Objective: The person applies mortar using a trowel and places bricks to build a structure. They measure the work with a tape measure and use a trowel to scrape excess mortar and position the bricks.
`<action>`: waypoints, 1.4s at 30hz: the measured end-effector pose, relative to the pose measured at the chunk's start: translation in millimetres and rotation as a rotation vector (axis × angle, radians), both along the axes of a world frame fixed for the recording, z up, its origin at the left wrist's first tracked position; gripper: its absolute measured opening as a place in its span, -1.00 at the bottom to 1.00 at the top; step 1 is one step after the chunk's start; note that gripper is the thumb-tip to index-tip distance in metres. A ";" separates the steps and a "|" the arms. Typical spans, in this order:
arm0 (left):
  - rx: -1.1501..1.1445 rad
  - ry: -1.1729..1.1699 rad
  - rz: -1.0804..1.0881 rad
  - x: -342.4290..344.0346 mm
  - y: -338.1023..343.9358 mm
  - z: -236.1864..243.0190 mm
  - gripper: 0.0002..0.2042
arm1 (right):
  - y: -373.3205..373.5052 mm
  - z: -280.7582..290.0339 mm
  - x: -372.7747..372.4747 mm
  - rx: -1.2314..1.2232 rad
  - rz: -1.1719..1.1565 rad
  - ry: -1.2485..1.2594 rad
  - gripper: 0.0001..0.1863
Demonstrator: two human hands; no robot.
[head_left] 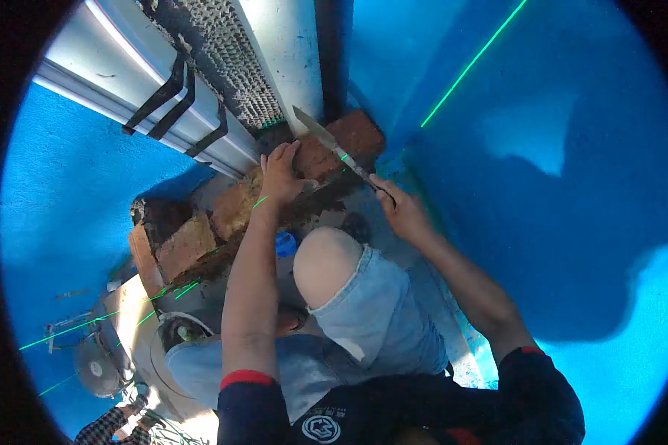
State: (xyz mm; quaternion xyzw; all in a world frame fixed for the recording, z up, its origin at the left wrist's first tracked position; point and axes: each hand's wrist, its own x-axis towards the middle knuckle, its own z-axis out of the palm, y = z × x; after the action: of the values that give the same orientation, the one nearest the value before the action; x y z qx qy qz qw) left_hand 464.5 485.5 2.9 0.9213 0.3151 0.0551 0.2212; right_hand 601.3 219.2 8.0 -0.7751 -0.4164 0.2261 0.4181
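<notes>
Knees in pale jeans (364, 311) fill the near view, the person crouched over a low row of bricks (274, 200) on the blue floor (557, 185). Left hand (280, 176) presses on the top brick (326, 152) at the row's far end, fingers flat and close together. Right hand (399, 211) is wrapped around a trowel (334, 144) handle — blade angled over that brick. Several bricks sit laid and mortared — the last one looks about to be bedded or trimmed, I judge.

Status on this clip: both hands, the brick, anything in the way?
Left hand flat on the top brick. Right hand gripping the trowel, blade over that brick. Bent knee close below; nothing blocking.
</notes>
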 end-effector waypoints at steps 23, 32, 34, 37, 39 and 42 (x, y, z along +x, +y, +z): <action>0.101 -0.184 -0.070 -21.1 -15.4 1.2 -0.24 | -28.4 -3.7 -29.8 -0.228 -0.228 0.052 -0.59; 0.152 -0.130 -0.101 -21.3 -17.7 9.8 -0.29 | -103.5 -1.5 -28.2 -0.179 0.020 0.506 -0.58; 0.165 -0.151 -0.133 -25.8 -18.9 12.5 -0.31 | -132.9 -12.9 -32.9 -0.148 -0.002 0.529 -0.59; 0.223 -0.224 -0.242 -33.3 -19.5 15.0 -0.34 | -143.8 -41.7 -39.9 -0.111 -0.044 0.553 -0.59; 0.249 -0.209 -0.312 -38.0 -25.4 12.7 -0.35 | -136.3 -57.3 -41.6 -0.114 -0.187 0.607 -0.59; 0.246 -0.119 -0.365 -41.8 -38.9 6.8 -0.31 | -112.1 -63.5 -35.2 -0.096 -0.435 0.782 -0.58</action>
State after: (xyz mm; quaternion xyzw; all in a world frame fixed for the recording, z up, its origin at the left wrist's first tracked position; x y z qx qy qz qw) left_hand 422.7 446.6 9.7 0.9782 0.1206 0.1062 0.1316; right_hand 566.0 107.2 -55.5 -0.7194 -0.0435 0.4280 0.5453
